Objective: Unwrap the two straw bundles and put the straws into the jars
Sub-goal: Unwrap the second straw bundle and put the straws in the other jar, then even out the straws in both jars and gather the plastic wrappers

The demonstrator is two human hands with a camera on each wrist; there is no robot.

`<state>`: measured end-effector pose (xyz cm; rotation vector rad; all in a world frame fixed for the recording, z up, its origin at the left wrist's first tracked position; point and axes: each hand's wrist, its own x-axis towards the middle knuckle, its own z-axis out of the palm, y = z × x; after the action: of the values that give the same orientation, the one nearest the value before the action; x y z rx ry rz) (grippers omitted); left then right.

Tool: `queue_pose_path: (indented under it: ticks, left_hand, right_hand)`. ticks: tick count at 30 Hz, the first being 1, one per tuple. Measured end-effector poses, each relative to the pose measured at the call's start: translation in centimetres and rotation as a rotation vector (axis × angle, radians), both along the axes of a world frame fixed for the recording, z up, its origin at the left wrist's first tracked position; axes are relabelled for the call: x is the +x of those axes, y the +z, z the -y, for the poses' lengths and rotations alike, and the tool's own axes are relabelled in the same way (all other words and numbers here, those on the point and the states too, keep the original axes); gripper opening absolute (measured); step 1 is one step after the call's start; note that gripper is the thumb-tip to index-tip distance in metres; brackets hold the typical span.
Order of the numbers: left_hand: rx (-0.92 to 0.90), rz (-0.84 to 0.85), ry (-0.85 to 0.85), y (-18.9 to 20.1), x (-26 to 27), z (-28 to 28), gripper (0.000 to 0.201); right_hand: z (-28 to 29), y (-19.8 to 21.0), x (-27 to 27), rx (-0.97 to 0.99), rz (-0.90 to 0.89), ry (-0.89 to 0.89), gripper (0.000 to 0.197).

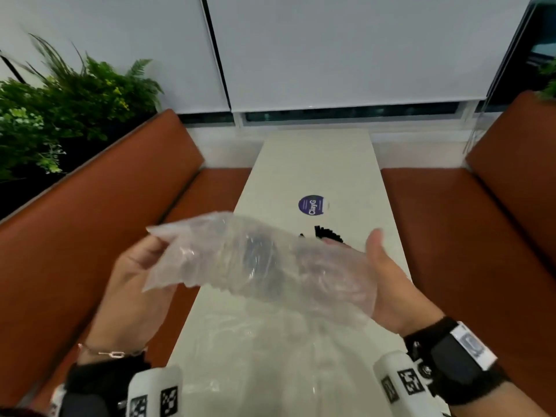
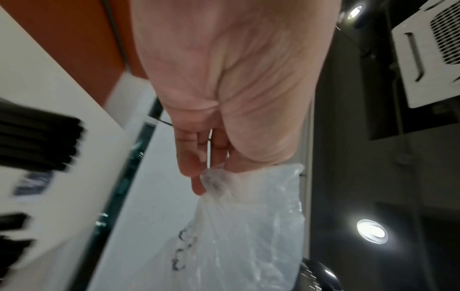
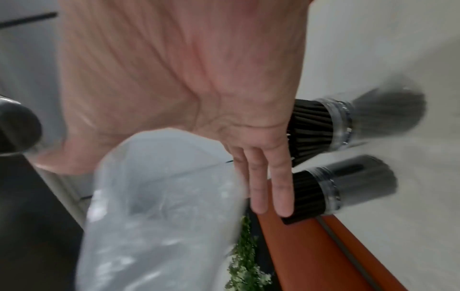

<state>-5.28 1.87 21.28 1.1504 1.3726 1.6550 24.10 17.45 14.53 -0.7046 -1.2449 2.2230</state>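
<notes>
A crumpled clear plastic wrapper [image 1: 258, 260] stretches between my hands above the white table [image 1: 316, 164]. My left hand [image 1: 156, 251] pinches its left end; the left wrist view shows the fingers [image 2: 196, 177] closed on the wrapper [image 2: 244, 236]. My right hand [image 1: 376, 260] lies flat under the other end, thumb up. In the right wrist view its fingers [image 3: 268, 187] are straight and the wrapper [image 3: 161, 206] lies across the palm. Two clear jars [image 3: 343, 126] [image 3: 333, 191] packed with black straws stand beyond the fingers. In the head view only straw tips [image 1: 328, 233] show behind the wrapper.
Another sheet of clear plastic [image 1: 255, 353] lies on the table close to me. A round purple sticker [image 1: 312, 205] sits further up the table. Orange benches [image 1: 90, 236] [image 1: 469, 236] run along both sides, and plants [image 1: 60, 109] stand at the back left.
</notes>
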Motion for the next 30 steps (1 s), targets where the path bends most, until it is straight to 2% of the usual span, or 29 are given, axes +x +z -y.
queue_pose_path:
  ticks: [1, 3, 4, 5, 7, 8, 9, 11, 13, 15, 17, 19, 23, 25, 28, 30]
  left_hand:
    - [-0.051, -0.017, 0.013, -1.9, 0.1, 0.5, 0.066]
    - [-0.204, 0.01, 0.08, -5.6, -0.1, 1.7, 0.043]
    - [-0.32, 0.048, 0.111, -7.2, -0.1, 2.2, 0.031]
    - [-0.446, 0.104, 0.116, -8.5, -0.3, 2.9, 0.033]
    - [-0.678, 0.374, 0.086, -10.5, -0.3, 3.9, 0.074]
    - [-0.745, 0.479, 0.084, -11.2, -0.1, 4.3, 0.088]
    - [-0.786, 0.488, 0.096, -11.7, 0.4, 4.5, 0.09]
    - [-0.819, 0.275, 0.162, -13.6, 1.5, 4.3, 0.074]
    - [-0.766, -0.02, 0.364, -16.4, 2.3, 3.9, 0.055]
    - [-0.738, -0.351, 0.491, -18.8, 1.6, 3.5, 0.051]
    - [-0.781, -0.58, 0.545, -20.0, 0.1, 3.6, 0.051]
    - [-0.809, -0.665, 0.574, -20.4, -1.7, 4.1, 0.06]
    - [-0.895, -0.803, 0.587, -21.6, -4.7, 3.4, 0.076]
    - [-0.939, -0.815, 0.586, -22.2, -5.6, 2.5, 0.082]
    - [-1.049, -0.83, 0.51, -24.3, -7.0, 1.8, 0.087]
    - [-0.97, -0.872, 0.548, -24.6, -6.9, 1.4, 0.079]
  right_hand:
    - [0.7, -0.6, -0.1, 0.004, 0.067, -0.029, 0.09]
    - [1.7, -2.4, -0.8, 0.096, 0.19, -0.105, 0.042]
    - [2.2, -3.2, -1.0, 0.138, 0.255, -0.151, 0.027]
    - [2.7, -4.4, -1.2, 0.172, 0.316, -0.204, 0.019]
    - [3.6, -6.4, -1.5, 0.257, 0.421, -0.265, 0.012]
    - [4.1, -7.1, -1.7, 0.295, 0.465, -0.273, 0.01]
    - [4.6, -7.9, -2.0, 0.325, 0.502, -0.276, 0.011]
    - [5.7, -9.6, -3.0, 0.372, 0.565, -0.29, 0.016]
    - [6.7, -11.2, -4.1, 0.476, 0.635, -0.348, 0.024]
    - [7.0, -13.0, -5.0, 0.584, 0.698, -0.429, 0.028]
    - [6.7, -14.4, -5.3, 0.618, 0.71, -0.469, 0.025]
    - [6.3, -15.4, -5.3, 0.632, 0.709, -0.458, 0.021]
    - [6.5, -17.0, -6.2, 0.601, 0.749, -0.441, 0.026]
    - [6.5, -17.7, -6.8, 0.607, 0.84, -0.386, 0.037]
    - [6.7, -18.0, -6.7, 0.635, 1.097, -0.206, 0.057]
    - [6.7, -17.1, -5.5, 0.697, 1.174, -0.202, 0.071]
